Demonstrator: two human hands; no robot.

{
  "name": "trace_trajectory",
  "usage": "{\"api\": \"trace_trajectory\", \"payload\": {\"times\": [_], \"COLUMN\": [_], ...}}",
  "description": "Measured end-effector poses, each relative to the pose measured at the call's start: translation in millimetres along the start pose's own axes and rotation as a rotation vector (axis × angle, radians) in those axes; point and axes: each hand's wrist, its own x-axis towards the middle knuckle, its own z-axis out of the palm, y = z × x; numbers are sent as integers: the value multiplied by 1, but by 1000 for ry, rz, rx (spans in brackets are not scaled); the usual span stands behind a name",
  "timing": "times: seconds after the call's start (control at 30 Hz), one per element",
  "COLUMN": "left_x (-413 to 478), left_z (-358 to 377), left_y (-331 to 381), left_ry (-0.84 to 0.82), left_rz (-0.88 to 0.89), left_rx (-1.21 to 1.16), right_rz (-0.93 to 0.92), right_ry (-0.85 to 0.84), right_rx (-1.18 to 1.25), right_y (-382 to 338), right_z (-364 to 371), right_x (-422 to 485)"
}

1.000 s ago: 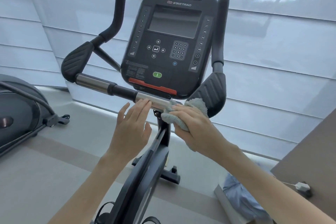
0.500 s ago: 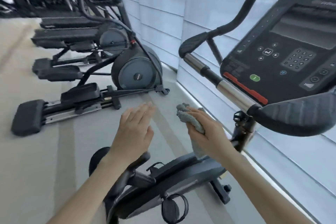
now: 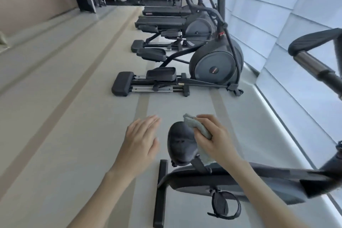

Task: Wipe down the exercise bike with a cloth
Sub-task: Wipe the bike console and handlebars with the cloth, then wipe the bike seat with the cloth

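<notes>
Your right hand grips the cloth, fingers curled round it, and presses it against the right edge of the saddle. One corner of the cloth sticks up past the saddle's far rim. A tail of it hangs down beside the seat post, just under the saddle.

Your left hand holds nothing. Its fingers are straight and together, palm down, and it hovers to the left of the saddle, near it but not touching. It is slightly blurred.

Below the saddle, the bike frame runs off to the right. A strapped pedal hangs beneath it. The rear foot bar lies on the floor just below the saddle's left edge, crosswise to the frame. The handlebar is well to the right of the saddle and higher in the view, cut off by the picture's edge.

Left of the saddle, a wide band of floor reaches to the beige wall. Beyond the saddle stands an elliptical, its rear foot well apart from your hands, with more machines in a row behind it. Right of the saddle, past the frame, the blinds run close alongside the bike.
</notes>
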Motion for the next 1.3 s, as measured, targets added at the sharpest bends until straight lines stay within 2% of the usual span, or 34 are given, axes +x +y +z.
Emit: {"api": "trace_trajectory", "payload": {"times": [0.37,0.6,0.8,1.0,1.13,1.3], "left_x": [-64,-58,-18,46,99,159], "left_z": [-61,-81,-60,-15,27,87], "left_y": [-157,-221,-239,-235,-222,-194], "left_ry": [-33,-73,-53,-114,-160,-256], "left_rz": [15,116,211,336,465,674], "left_rx": [-20,-68,-122,-154,-183,-208], "right_rz": [40,95,143,258,321,520], "right_ry": [60,141,198,273,385,565], "right_rx": [-30,-88,-147,-203,-259,-283], "right_y": [-84,-115,-112,-69,-29,17], "right_z": [149,198,203,195,180,153], "right_x": [11,23,43,63,78,70]}}
